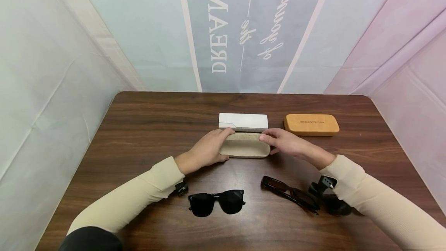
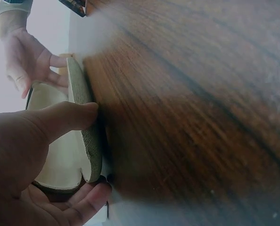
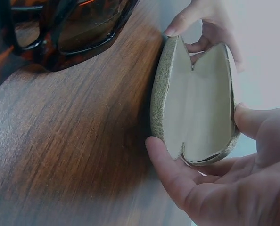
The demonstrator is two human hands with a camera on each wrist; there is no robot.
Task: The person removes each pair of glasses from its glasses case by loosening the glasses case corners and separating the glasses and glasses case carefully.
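Observation:
A beige fabric-covered glasses case (image 1: 244,150) stands with its lid raised at the middle of the table, its pale lining (image 3: 210,113) facing the person. My left hand (image 1: 205,150) grips its left end, the thumb lying over the near rim in the left wrist view. At the other end, my right hand (image 1: 290,142) holds the case between thumb and fingers, one on the lid's edge and the others on the lower half (image 3: 160,101). Nothing lies inside the case.
Behind it are a white glasses case (image 1: 242,121) and a tan one (image 1: 311,124). Nearer the person lie black sunglasses (image 1: 230,202), tortoiseshell sunglasses (image 1: 303,199) and a dark pair (image 1: 337,205) partly under the right wrist. Fabric walls (image 1: 42,88) border the table.

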